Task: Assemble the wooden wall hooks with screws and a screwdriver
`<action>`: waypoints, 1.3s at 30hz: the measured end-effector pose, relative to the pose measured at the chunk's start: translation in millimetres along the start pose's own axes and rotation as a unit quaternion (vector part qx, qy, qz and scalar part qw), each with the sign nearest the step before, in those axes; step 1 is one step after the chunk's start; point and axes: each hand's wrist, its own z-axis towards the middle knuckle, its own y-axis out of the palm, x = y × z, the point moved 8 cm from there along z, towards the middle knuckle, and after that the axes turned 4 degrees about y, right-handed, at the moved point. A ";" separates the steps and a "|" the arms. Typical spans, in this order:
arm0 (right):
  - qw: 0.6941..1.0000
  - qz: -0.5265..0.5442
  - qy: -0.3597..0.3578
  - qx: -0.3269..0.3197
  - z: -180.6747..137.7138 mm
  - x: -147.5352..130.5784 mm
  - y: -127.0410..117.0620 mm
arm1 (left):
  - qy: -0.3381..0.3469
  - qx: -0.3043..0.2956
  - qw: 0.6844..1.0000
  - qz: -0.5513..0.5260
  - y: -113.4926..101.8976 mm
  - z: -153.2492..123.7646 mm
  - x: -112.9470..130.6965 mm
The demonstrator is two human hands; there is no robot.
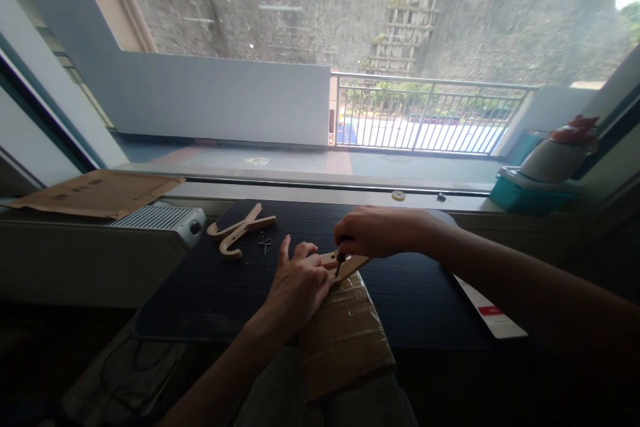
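Note:
My right hand (373,230) is wrapped round the dark handle of a screwdriver (340,263), its shaft pointing down at a pale wooden piece (353,269). Dark holes show along that wood. With thumb and fingers, my left hand (300,277) grips the wood's left end, while its index finger sticks up; part of the wood is hidden behind the hand. Beneath lies a taped cardboard block (347,333), jutting over the table's near edge. Two hook-ended wooden pieces (245,230) lie crossed to the left, and several small screws (265,244) are scattered beside them.
The black table (215,293) stands against the window sill. On the left, a brown paper envelope (95,192) rests over a white heater-like unit (187,223). A tape roll (399,195), a teal box (530,193) and a white-and-red card (493,310) are around the right side.

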 end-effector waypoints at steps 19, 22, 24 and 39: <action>0.999 -0.012 -0.052 0.006 -5.8 -8.0 -2.5 | 0.003 0.005 1.000 0.014 3.6 0.8 -1.8; 0.999 0.006 -0.030 0.010 -1.4 2.5 -0.7 | 0.002 0.000 1.000 0.015 3.8 1.1 -1.5; 1.000 0.015 -0.015 0.010 0.6 7.9 0.4 | -0.002 -0.006 1.000 0.017 3.7 1.0 -1.4; 0.999 -0.025 -0.016 0.016 -10.2 -6.3 -9.3 | 0.000 0.002 1.000 0.012 2.8 -0.1 -1.4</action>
